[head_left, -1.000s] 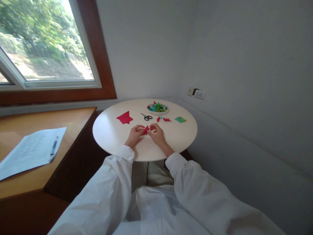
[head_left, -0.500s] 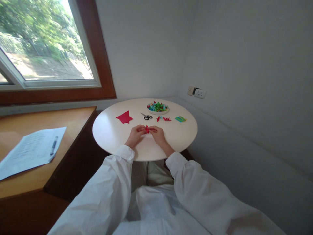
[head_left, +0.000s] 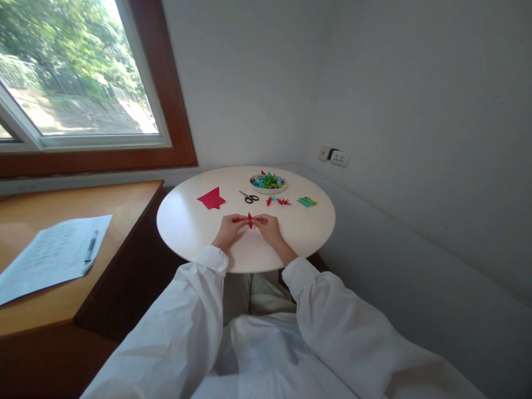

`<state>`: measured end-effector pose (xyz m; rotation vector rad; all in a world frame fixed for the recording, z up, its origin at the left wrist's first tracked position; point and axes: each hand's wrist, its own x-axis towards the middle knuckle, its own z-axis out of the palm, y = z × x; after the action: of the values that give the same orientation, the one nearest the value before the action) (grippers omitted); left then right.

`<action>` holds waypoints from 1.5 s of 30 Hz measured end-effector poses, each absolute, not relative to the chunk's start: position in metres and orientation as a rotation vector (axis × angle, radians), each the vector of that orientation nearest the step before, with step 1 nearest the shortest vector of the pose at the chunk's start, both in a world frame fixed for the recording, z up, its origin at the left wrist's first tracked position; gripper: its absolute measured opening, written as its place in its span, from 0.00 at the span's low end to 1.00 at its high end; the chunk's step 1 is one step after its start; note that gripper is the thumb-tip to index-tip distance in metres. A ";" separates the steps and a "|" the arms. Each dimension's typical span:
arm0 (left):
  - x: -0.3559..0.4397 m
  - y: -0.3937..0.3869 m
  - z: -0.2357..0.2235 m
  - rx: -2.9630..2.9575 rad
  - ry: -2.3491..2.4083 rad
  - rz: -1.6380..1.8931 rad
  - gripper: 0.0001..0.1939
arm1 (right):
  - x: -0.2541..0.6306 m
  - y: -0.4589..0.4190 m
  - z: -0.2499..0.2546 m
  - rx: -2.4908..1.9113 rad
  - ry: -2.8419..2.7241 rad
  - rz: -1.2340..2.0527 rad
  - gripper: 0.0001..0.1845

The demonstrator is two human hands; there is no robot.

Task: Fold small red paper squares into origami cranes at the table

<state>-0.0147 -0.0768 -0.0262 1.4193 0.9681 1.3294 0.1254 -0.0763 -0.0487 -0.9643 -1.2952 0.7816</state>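
Observation:
A small piece of folded red paper (head_left: 250, 220) is pinched between my two hands, just above the near half of the round table. My left hand (head_left: 228, 230) grips its left side with thumb and fingers. On the right side, my right hand (head_left: 268, 226) holds it in the same kind of pinch. The fingertips cover part of the paper. Beyond the hands lie black-handled scissors (head_left: 250, 198), and to their left some flat red paper (head_left: 212, 198). Small folded red paper figures (head_left: 284, 202) rest right of the scissors.
A white bowl (head_left: 270, 191) of colourful folded paper stands at the back of the round white table (head_left: 183, 221). Green and blue paper (head_left: 306, 202) lies at the right. A wooden desk (head_left: 128, 205) at left carries a written sheet (head_left: 50, 255) and a pen (head_left: 91, 246).
The fingers have shifted slightly around the red paper, which now shows a taller pointed shape between them. Everything else on the table stays put.

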 end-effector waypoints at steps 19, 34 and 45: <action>-0.016 -0.077 -0.029 1.289 0.774 1.222 0.18 | 0.126 -0.077 -0.046 -0.932 -1.246 0.833 0.10; -0.017 -0.075 -0.029 1.246 0.826 1.294 0.12 | 0.121 -0.087 -0.039 -0.968 -1.334 0.940 0.18; -0.016 -0.082 -0.022 1.177 0.760 1.250 0.10 | 0.123 -0.086 -0.040 -1.009 -1.368 0.960 0.13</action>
<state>-0.0161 -0.0820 -0.0218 1.1774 0.7603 1.2503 0.1228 -0.0856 -0.0397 -1.0086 -1.3683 0.9600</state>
